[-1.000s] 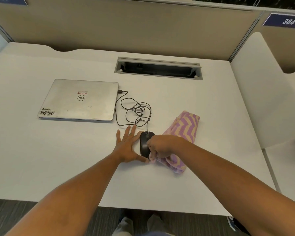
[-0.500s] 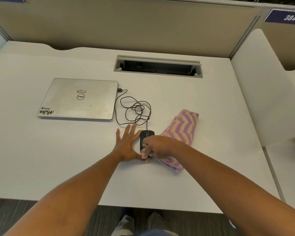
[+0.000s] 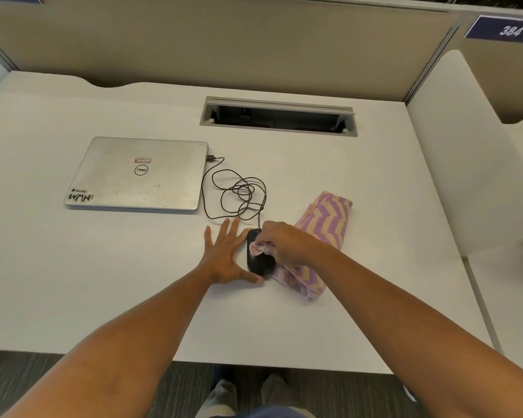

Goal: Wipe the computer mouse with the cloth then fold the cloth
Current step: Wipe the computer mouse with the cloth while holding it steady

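A black wired computer mouse (image 3: 258,262) lies on the white desk (image 3: 103,282) near the middle. My left hand (image 3: 224,257) rests flat on the desk with fingers spread, its thumb against the mouse's near left side. My right hand (image 3: 284,247) is closed on a bunched corner of the cloth (image 3: 325,224), pink and purple with yellow zigzags, and presses that corner onto the top of the mouse. The rest of the cloth lies rumpled to the right of the mouse, partly under my right forearm.
A closed silver laptop (image 3: 139,173) lies at the left. The mouse's tangled black cable (image 3: 239,193) runs from the laptop to the mouse. A grey cable hatch (image 3: 278,116) is set in the desk behind. A white divider (image 3: 459,164) stands at the right.
My right hand has slid with the cloth corner from the near end of the mouse toward its far end. The near part of the mouse now shows. My left hand has stayed put.
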`<move>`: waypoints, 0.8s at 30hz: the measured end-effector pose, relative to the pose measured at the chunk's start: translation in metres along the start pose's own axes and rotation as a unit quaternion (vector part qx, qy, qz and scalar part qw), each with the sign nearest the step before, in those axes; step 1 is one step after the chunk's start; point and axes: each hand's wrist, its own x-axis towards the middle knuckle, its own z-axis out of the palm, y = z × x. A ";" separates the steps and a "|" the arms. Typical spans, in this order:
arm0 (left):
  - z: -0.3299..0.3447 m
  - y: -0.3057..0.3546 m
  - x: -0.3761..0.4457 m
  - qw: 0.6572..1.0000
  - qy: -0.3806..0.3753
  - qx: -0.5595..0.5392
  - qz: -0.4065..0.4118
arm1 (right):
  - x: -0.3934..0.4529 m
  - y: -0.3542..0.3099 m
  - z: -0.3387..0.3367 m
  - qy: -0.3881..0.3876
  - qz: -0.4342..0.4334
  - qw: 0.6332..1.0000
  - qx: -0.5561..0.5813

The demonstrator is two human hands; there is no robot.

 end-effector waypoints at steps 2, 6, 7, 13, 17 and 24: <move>0.000 0.000 0.000 1.000 -0.005 0.008 -0.002 | 0.004 -0.002 0.008 0.004 0.003 1.000 0.010; 0.000 0.000 0.000 1.000 -0.003 -0.007 -0.001 | 0.004 -0.005 0.019 -0.001 -0.012 1.000 0.017; 0.000 0.000 0.000 1.000 0.000 -0.012 0.001 | 0.003 -0.005 0.020 -0.012 -0.022 1.000 0.009; 0.000 -0.001 0.000 1.000 0.005 -0.011 -0.004 | -0.006 0.000 0.005 -0.072 -0.047 0.994 -0.066; 0.000 0.000 0.000 1.000 0.001 -0.013 -0.005 | -0.010 0.013 -0.007 -0.035 0.047 0.998 0.032; -0.001 0.003 0.001 0.999 -0.007 -0.032 -0.013 | -0.006 0.014 -0.006 0.040 0.093 0.988 0.114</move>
